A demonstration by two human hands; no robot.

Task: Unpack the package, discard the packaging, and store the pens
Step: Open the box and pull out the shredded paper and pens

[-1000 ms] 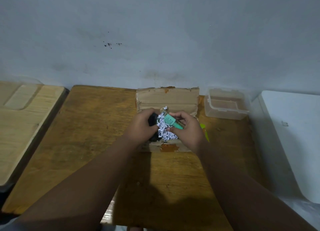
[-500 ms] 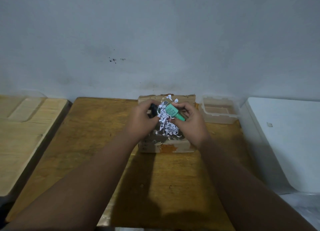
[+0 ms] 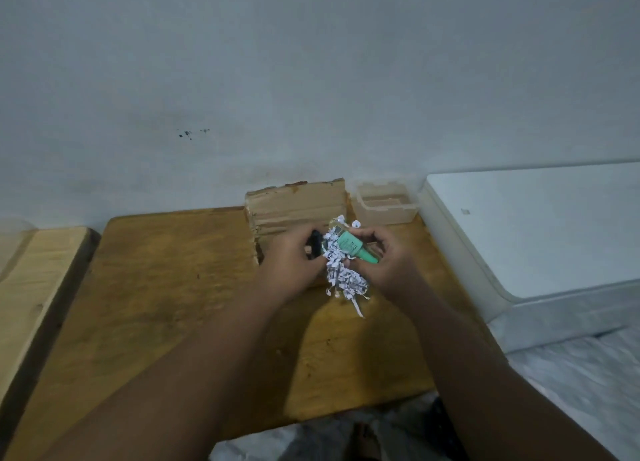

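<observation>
An open cardboard box stands at the far side of the wooden table, its flap raised. Above the box both hands hold a clump of white shredded paper that hangs down between them. My right hand grips a teal green pen lying in the shreds. My left hand is closed on the shreds together with a black object, mostly hidden by the fingers.
A clear plastic container sits just right of the box. A white flat appliance lies on the right. A lighter wooden board lies on the left. The wall rises directly behind the table.
The hands have lifted the shredded paper and pen further out of the box and slightly to the right; more shreds now dangle below. The camera view has shifted.
</observation>
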